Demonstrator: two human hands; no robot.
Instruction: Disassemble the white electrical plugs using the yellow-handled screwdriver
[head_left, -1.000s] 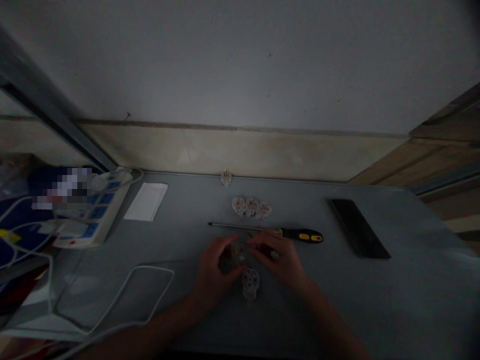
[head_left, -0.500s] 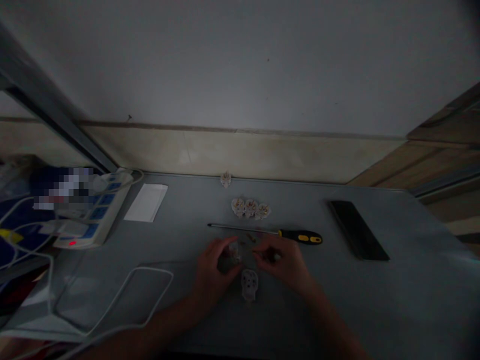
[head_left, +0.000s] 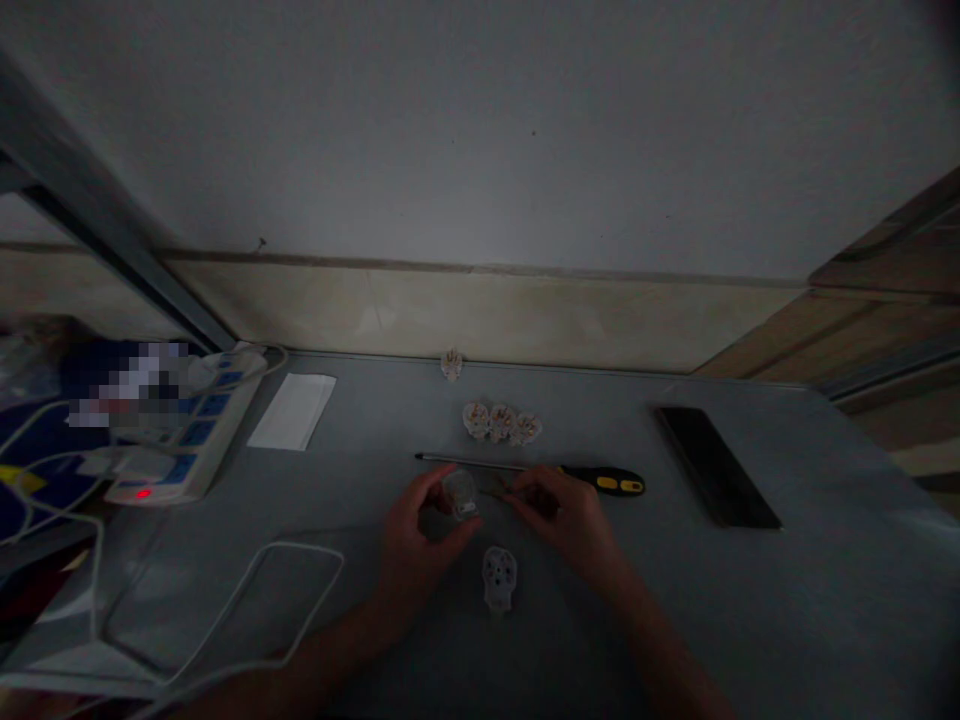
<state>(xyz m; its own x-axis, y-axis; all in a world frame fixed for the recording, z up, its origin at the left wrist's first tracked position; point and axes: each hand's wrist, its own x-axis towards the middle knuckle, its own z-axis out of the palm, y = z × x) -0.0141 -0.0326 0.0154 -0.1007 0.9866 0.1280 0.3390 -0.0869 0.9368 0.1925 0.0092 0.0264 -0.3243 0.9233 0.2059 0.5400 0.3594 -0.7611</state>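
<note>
Between the fingers and thumb of my left hand (head_left: pixel 420 525) is a clear plastic plug housing (head_left: pixel 460 494), tilted above the table. My right hand (head_left: pixel 562 505) is closed in a pinch just to its right, with a small brass-coloured metal part (head_left: pixel 495 488) at the fingertips; its exact shape is too small to tell. A white plug cover (head_left: pixel 499 577) with holes lies on the table below and between my hands. Beyond my right hand lies a screwdriver (head_left: pixel 611 481) with a black and yellow handle, its shaft pointing left and partly hidden by my fingers.
Three plug pieces with brass pins (head_left: pixel 501 422) sit in a row farther back, and another plug piece (head_left: pixel 451 365) stands near the wall. A dark phone (head_left: pixel 716 468) lies at right. Folded white paper (head_left: pixel 292 411), a power strip (head_left: pixel 199 430) and a loose white cable (head_left: pixel 307 546) are at left.
My right fingertips have moved left and slightly up to the small metal parts on the table. The clear housing in my left hand has turned and shifted slightly left.
</note>
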